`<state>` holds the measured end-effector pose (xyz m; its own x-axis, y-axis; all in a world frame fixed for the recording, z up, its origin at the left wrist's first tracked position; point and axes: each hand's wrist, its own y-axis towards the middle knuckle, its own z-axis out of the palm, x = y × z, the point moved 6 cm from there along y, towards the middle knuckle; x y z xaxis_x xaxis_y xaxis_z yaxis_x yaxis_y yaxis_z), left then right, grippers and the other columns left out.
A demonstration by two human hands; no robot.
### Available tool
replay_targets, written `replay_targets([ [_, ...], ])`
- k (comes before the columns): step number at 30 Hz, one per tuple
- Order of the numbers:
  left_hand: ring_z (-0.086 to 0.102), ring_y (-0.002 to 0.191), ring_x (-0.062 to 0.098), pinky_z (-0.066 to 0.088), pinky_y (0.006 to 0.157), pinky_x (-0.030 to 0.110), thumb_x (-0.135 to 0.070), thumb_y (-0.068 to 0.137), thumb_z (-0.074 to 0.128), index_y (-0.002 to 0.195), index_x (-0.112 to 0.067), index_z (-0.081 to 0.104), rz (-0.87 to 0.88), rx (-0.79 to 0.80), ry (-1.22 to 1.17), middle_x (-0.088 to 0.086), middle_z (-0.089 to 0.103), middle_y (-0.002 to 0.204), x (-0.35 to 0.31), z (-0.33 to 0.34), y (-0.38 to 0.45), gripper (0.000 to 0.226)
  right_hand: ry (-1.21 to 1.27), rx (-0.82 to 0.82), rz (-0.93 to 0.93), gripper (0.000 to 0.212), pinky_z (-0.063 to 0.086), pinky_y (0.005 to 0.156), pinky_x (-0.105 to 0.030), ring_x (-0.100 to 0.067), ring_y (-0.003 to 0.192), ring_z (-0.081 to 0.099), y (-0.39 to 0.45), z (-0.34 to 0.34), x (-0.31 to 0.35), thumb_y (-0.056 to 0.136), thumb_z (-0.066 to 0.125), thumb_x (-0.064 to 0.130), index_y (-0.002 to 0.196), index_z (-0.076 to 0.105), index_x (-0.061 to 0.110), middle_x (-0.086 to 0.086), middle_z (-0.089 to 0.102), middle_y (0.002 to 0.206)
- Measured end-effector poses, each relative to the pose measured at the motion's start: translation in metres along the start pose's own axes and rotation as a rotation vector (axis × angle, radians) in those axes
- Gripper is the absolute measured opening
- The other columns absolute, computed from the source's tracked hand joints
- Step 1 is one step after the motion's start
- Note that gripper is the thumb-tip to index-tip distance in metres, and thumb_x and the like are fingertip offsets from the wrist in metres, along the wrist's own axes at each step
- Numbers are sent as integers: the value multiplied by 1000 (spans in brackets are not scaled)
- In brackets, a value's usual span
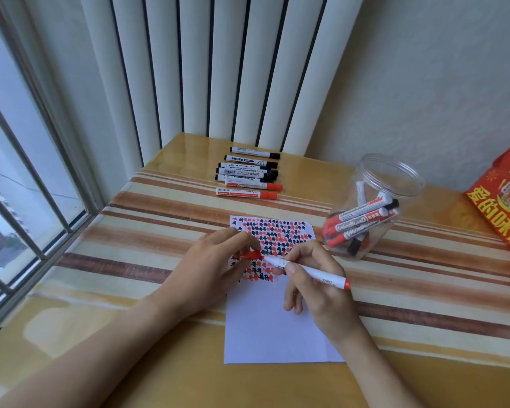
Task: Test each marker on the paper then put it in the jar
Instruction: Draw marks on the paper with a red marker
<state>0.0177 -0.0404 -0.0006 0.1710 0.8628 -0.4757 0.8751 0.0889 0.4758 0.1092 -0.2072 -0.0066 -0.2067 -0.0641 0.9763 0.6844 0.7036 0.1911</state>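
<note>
A white sheet of paper (265, 328) lies on the table, its upper half filled with red and black marks. My right hand (321, 293) holds a white marker with a red end (315, 273) over the paper. Its tip points left at a red cap (251, 255), which is pinched in the fingers of my left hand (209, 269). Cap and tip are almost touching. To the right of the paper stands a clear plastic jar (374, 201) with several red and black markers inside. A row of several capped markers (249, 173), black and red, lies at the back.
A red printed bag (504, 207) stands at the right edge of the table. White vertical slats (218, 69) rise behind the table, and a barred window (18, 172) runs along the left side. The table (130, 290) has a glossy striped top.
</note>
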Motion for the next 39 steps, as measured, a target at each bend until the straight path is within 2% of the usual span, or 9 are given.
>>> replay_targets([
  [5,57,95,16,49,78,42,-16,96,62,113,-25,61,115,48,-4,-8,58,107,-12,3,0,19,-33,42,11,11,43,45,-30,-25,45,59,-1,5,-3,95,63,25,96,57,15,-5,65,66],
  [8,56,96,16,49,77,40,-14,96,62,113,-22,62,145,44,-10,-7,57,108,-14,2,0,19,-66,60,12,4,42,44,-29,-24,46,56,-1,7,-3,95,65,19,96,62,16,-3,65,70],
  [13,59,101,15,50,84,33,-18,96,66,122,-18,65,86,13,-3,-6,59,112,-3,2,-1,25,78,-2,57,20,39,45,-29,-24,51,47,3,0,0,89,72,26,100,69,10,-8,62,71],
  [16,57,102,13,47,85,25,-21,98,63,119,-17,67,76,-8,15,-5,58,112,-1,0,1,22,181,-54,106,27,42,47,-30,-28,54,51,5,-11,-1,92,64,35,102,68,10,-11,62,75],
  [21,56,101,17,46,83,29,-34,103,46,118,-18,64,47,15,66,-4,58,113,3,-2,0,28,-181,-66,37,9,50,47,-35,-23,51,60,4,-22,-3,98,67,7,92,70,12,3,66,70],
  [26,55,97,24,46,83,39,-38,108,34,115,-13,61,59,150,145,2,60,110,10,14,0,37,-537,31,-179,11,48,63,-19,-14,74,65,2,-3,9,93,74,12,99,71,21,12,70,89],
  [29,52,87,23,43,75,35,-34,107,35,106,-12,60,88,156,172,2,59,101,9,17,-1,34,-678,32,-267,15,39,62,-13,-9,69,58,2,2,11,90,78,12,99,70,21,16,65,89],
  [34,51,84,24,43,72,37,-27,105,38,102,-11,61,95,145,165,2,59,97,8,16,-1,28,-690,-9,-302,11,40,61,-13,-7,68,58,3,3,9,89,81,16,95,71,19,16,64,85],
  [39,55,88,26,47,75,41,-27,106,36,107,-11,64,99,145,132,3,63,101,7,15,0,32,-594,-34,-193,12,40,60,-14,-6,67,60,6,1,4,89,81,25,88,73,16,19,67,79],
])
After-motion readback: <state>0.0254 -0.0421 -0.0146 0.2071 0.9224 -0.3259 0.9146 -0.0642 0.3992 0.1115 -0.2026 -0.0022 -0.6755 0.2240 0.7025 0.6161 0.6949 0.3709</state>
